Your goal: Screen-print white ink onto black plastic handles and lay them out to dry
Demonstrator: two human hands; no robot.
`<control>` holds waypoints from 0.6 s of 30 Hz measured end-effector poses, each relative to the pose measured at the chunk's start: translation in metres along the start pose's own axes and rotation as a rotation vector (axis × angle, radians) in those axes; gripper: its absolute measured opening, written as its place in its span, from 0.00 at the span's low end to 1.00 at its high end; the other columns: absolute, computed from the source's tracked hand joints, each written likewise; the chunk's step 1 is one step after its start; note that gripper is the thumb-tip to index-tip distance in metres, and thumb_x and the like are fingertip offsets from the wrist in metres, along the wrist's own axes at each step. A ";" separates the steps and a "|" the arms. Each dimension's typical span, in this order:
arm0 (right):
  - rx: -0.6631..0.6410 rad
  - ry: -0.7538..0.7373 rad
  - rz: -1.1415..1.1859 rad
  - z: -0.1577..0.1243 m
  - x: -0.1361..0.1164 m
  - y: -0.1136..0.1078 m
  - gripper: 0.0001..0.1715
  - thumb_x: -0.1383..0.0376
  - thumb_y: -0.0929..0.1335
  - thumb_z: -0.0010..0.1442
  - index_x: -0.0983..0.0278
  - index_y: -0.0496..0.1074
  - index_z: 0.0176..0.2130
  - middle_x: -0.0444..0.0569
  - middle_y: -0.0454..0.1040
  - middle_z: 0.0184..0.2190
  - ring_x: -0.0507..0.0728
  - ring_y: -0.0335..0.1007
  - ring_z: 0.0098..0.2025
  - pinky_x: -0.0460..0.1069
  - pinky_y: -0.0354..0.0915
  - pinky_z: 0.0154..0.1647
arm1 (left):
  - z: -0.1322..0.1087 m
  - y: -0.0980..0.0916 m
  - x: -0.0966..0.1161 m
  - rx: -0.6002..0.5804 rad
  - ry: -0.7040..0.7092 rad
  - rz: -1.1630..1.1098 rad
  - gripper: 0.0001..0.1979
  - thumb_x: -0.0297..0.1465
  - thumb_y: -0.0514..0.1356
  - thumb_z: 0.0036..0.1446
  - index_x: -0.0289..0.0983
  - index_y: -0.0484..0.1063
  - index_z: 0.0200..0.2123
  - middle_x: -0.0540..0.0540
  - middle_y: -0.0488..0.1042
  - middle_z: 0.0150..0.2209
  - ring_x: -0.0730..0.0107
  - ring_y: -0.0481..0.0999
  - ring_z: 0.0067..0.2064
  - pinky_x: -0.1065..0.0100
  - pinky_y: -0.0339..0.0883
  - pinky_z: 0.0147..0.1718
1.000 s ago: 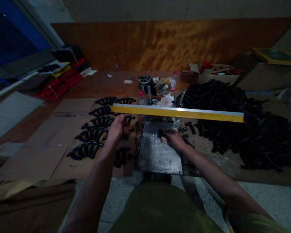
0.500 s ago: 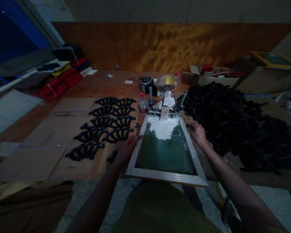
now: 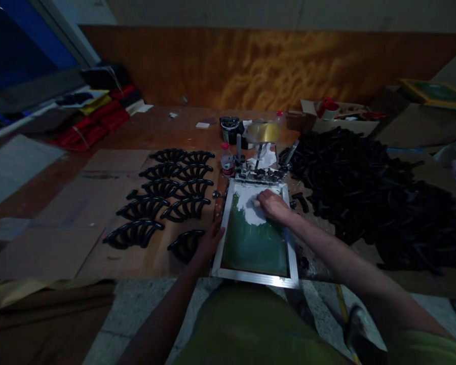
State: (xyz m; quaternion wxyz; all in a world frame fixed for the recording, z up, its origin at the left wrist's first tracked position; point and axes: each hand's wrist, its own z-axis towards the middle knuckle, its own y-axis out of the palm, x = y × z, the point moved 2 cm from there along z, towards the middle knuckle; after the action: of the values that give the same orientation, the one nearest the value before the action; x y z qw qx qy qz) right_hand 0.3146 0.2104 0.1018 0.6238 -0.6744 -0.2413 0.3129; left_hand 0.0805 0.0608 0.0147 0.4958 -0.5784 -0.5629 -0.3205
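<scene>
A silver-rimmed printing screen [image 3: 293, 268] with green mesh lies in front of me, with white ink [image 3: 245, 203] spread over its far part. My right hand [image 3: 272, 205] is closed over the mesh, gripping a small pale squeegee [image 3: 257, 203] mostly hidden by the fingers. My left hand [image 3: 212, 238] is beside the screen's left rail, fingers stretched out along it; whether they press on it is unclear. Left of that hand lies a fan of black curved pieces [image 3: 185, 243]. One loose black curved piece [image 3: 301, 202] sits right of the screen.
Fans of black curved pieces [image 3: 142, 234] stand in rows on cardboard at left. A large heap of black pieces [image 3: 365, 187] covers the right side. Behind the screen are a hinge clamp [image 3: 262, 175], a red-capped bottle [image 3: 227, 161], a black tub [image 3: 230, 130] and a tape roll [image 3: 264, 133].
The screen has come down and turned straighter. My right hand has left the screen's right side and taken hold of the squeegee over the ink. My left hand has shifted slightly nearer me.
</scene>
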 end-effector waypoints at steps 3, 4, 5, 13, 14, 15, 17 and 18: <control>-0.032 -0.211 0.039 -0.030 -0.005 0.000 0.15 0.77 0.63 0.54 0.68 0.72 0.41 0.58 0.74 0.40 0.61 0.66 0.46 0.52 0.62 0.47 | -0.003 0.002 0.004 -0.003 -0.010 -0.018 0.33 0.45 0.58 0.59 0.35 0.64 0.63 0.37 0.69 0.62 0.56 0.68 0.63 0.54 0.59 0.62; -0.047 -0.258 0.055 -0.035 -0.004 -0.002 0.15 0.77 0.64 0.53 0.68 0.72 0.41 0.57 0.73 0.40 0.61 0.66 0.46 0.51 0.62 0.46 | -0.004 0.002 0.007 0.000 -0.016 -0.013 0.33 0.45 0.58 0.59 0.35 0.64 0.63 0.37 0.69 0.62 0.56 0.69 0.62 0.55 0.59 0.62; -0.061 -0.285 0.071 -0.036 -0.003 -0.005 0.15 0.77 0.64 0.53 0.67 0.72 0.40 0.57 0.73 0.40 0.61 0.66 0.45 0.51 0.62 0.46 | -0.005 0.002 0.009 0.002 -0.024 -0.008 0.33 0.45 0.58 0.59 0.35 0.64 0.63 0.38 0.69 0.62 0.56 0.69 0.62 0.55 0.59 0.62; 0.176 -0.191 0.054 -0.029 -0.009 0.010 0.13 0.75 0.62 0.58 0.68 0.73 0.41 0.57 0.73 0.38 0.62 0.65 0.44 0.52 0.62 0.45 | -0.011 0.000 0.030 0.020 -0.050 0.046 0.29 0.42 0.58 0.58 0.34 0.67 0.60 0.38 0.74 0.58 0.54 0.73 0.58 0.56 0.65 0.58; 0.203 -0.233 0.052 -0.036 -0.011 0.015 0.14 0.75 0.62 0.58 0.68 0.73 0.42 0.57 0.73 0.39 0.61 0.65 0.44 0.53 0.62 0.45 | -0.011 0.000 0.031 0.016 -0.049 0.040 0.29 0.42 0.58 0.58 0.34 0.67 0.60 0.38 0.75 0.56 0.54 0.74 0.57 0.56 0.67 0.57; 0.221 -0.270 0.060 -0.043 -0.012 0.018 0.15 0.75 0.62 0.59 0.68 0.73 0.42 0.57 0.74 0.39 0.61 0.65 0.43 0.53 0.62 0.46 | -0.012 0.001 0.032 0.010 -0.047 0.032 0.29 0.42 0.57 0.59 0.35 0.66 0.60 0.39 0.76 0.55 0.54 0.75 0.56 0.56 0.68 0.56; 0.231 -0.295 0.086 -0.051 -0.010 0.018 0.14 0.74 0.63 0.59 0.67 0.74 0.43 0.56 0.74 0.38 0.61 0.66 0.43 0.53 0.61 0.46 | -0.014 0.001 0.036 0.009 -0.038 0.018 0.29 0.42 0.58 0.59 0.35 0.66 0.60 0.39 0.78 0.53 0.54 0.77 0.53 0.56 0.69 0.54; 0.228 -0.274 0.098 -0.049 -0.007 0.014 0.13 0.72 0.64 0.59 0.66 0.74 0.43 0.55 0.74 0.37 0.61 0.66 0.42 0.53 0.61 0.45 | -0.015 0.000 0.039 0.013 -0.030 0.013 0.30 0.43 0.58 0.58 0.34 0.67 0.60 0.38 0.78 0.52 0.53 0.77 0.53 0.55 0.69 0.54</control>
State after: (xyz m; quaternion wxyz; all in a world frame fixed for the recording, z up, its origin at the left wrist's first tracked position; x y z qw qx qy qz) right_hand 0.3443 0.1703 0.0904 0.6414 -0.5614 -0.2539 0.4571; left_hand 0.0900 0.0600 0.0555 0.4932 -0.5834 -0.5687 -0.3049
